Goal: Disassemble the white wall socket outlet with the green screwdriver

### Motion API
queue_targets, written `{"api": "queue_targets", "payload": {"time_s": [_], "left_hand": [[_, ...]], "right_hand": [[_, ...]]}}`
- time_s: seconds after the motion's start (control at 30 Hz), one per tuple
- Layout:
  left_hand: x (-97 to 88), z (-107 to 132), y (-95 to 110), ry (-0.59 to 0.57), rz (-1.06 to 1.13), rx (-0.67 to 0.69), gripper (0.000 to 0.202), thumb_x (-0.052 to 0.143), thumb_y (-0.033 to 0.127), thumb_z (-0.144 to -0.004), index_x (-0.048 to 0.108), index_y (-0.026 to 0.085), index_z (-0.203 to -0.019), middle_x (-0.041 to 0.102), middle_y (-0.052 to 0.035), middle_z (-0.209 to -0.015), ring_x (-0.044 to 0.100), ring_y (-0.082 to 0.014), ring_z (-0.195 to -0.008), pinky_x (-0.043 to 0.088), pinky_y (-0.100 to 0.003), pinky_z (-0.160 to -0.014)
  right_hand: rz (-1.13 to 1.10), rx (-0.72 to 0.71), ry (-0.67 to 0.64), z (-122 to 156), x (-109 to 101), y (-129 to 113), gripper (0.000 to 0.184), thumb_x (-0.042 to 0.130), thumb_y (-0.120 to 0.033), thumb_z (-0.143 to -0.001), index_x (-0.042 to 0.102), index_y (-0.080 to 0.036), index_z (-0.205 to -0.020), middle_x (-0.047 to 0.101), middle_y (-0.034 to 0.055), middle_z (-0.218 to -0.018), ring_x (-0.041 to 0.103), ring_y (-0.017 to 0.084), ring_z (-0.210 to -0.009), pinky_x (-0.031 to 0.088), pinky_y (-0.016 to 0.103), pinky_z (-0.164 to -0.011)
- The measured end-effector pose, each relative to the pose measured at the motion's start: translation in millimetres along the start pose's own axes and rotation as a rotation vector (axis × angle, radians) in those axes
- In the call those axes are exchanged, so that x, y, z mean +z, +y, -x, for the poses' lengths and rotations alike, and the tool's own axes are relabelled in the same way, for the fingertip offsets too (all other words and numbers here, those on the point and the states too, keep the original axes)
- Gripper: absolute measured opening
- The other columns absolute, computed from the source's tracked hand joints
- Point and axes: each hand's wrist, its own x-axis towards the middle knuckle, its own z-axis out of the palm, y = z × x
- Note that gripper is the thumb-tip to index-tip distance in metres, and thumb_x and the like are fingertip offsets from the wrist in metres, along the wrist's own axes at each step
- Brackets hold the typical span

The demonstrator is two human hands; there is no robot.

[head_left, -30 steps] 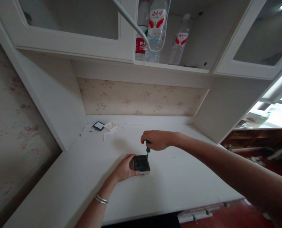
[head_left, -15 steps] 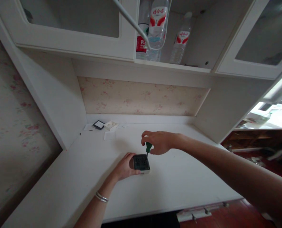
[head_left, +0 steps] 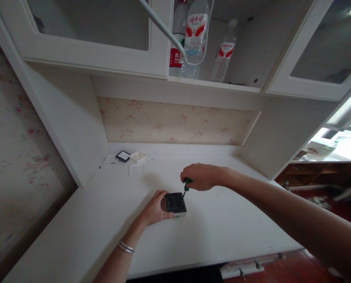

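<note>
A small square box-shaped device, with a black upper face and a white side, rests on the white desk. My left hand grips it from the left, fingers at the far edge and thumb along the near side. Closed around the green handle of a screwdriver is my right hand. The screwdriver leans, its metal shaft running down to the right side of the black face. Whether the tip sits in a screw is too small to tell.
At the desk's back left lie a black-framed square piece, an open white box and a white card. Overhead, a cabinet shelf holds plastic bottles, with a white lamp arm in front of them.
The screwdriver has gone from nearly upright to tilted, its handle leaning right. My right hand's fingers have closed more tightly around the handle. My left hand and the device stay put.
</note>
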Motion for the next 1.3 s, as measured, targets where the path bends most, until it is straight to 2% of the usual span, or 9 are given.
{"api": "queue_targets", "payload": {"time_s": [0.07,0.2,0.33,0.57,0.73,0.83,0.93,1.07,1.3], "left_hand": [[0.9,0,2,0.018,-0.008,-0.002,0.072,0.084,0.036,-0.052,0.055,0.018,-0.115,0.052,-0.0085,-0.114,0.052,-0.0266,-0.106,0.042,-0.038,-0.096],[3.3,0,3,0.049,-0.013,0.001,0.069,0.085,0.033,-0.050,0.056,0.017,-0.110,0.049,-0.0073,-0.112,0.051,-0.0250,-0.106,0.042,-0.036,-0.096],[4.6,0,4,0.062,0.008,-0.025,0.071,0.086,0.029,-0.047,0.055,0.017,-0.109,0.047,-0.0070,-0.112,0.050,-0.0246,-0.106,0.042,-0.036,-0.096],[4.0,-1,13,0.078,0.050,-0.031,0.067,0.086,0.024,-0.046,0.056,0.018,-0.105,0.048,-0.0064,-0.113,0.052,-0.0236,-0.104,0.044,-0.034,-0.093],[5.5,-3,12,0.127,0.074,-0.027,0.066,0.084,0.024,-0.049,0.056,0.018,-0.108,0.051,-0.0071,-0.114,0.052,-0.0251,-0.107,0.043,-0.036,-0.094],[5.5,-4,9,0.146,0.106,-0.026,0.068,0.085,0.026,-0.050,0.055,0.019,-0.111,0.053,-0.0079,-0.115,0.053,-0.0264,-0.108,0.043,-0.037,-0.094],[3.9,-2,10,0.144,0.120,-0.031,0.069,0.085,0.024,-0.050,0.055,0.020,-0.112,0.056,-0.0080,-0.115,0.054,-0.0268,-0.107,0.043,-0.039,-0.096],[1.1,2,13,0.139,0.135,-0.102,0.073,0.083,0.024,-0.054,0.051,0.020,-0.120,0.059,-0.0085,-0.119,0.054,-0.0273,-0.109,0.041,-0.041,-0.098],[-2.0,6,18,0.159,0.128,-0.122,0.077,0.081,0.025,-0.055,0.050,0.021,-0.125,0.057,-0.0087,-0.123,0.055,-0.0267,-0.106,0.043,-0.039,-0.094]], "right_hand": [[-0.036,-0.029,0.037,5,-1,4,0.023,0.054,-0.016,-0.076,0.067,-0.021,-0.093,0.068,0.0061,-0.093,0.062,0.020,-0.084,0.043,0.029,-0.071],[-0.153,0.004,0.206,18,-1,17,0.021,0.054,-0.019,-0.078,0.067,-0.020,-0.094,0.068,0.0045,-0.094,0.061,0.018,-0.082,0.042,0.027,-0.072],[-0.322,0.141,0.349,32,20,31,0.020,0.054,-0.022,-0.080,0.066,-0.019,-0.096,0.068,0.0040,-0.092,0.060,0.016,-0.080,0.043,0.026,-0.071],[-0.595,0.483,0.605,47,108,48,0.031,0.051,-0.036,-0.084,0.064,-0.020,-0.108,0.069,0.0062,-0.100,0.062,0.020,-0.088,0.047,0.033,-0.079],[-0.693,0.562,0.665,49,178,37,0.035,0.047,-0.037,-0.085,0.064,-0.019,-0.111,0.066,0.0099,-0.113,0.060,0.025,-0.104,0.046,0.041,-0.091],[-0.717,0.568,0.695,47,204,20,0.035,0.046,-0.034,-0.085,0.062,-0.023,-0.114,0.065,0.0081,-0.117,0.058,0.025,-0.108,0.044,0.043,-0.096],[-0.710,0.559,0.625,44,216,-2,0.039,0.049,-0.028,-0.082,0.059,-0.024,-0.119,0.062,0.0072,-0.121,0.057,0.025,-0.111,0.044,0.042,-0.097],[-0.683,0.558,0.516,42,218,-25,0.043,0.047,-0.023,-0.082,0.056,-0.026,-0.124,0.057,0.0057,-0.129,0.058,0.025,-0.110,0.044,0.039,-0.097],[-0.663,0.516,0.491,40,215,-35,0.041,0.046,-0.030,-0.087,0.054,-0.024,-0.126,0.055,0.0065,-0.131,0.057,0.024,-0.111,0.044,0.036,-0.097]]}}
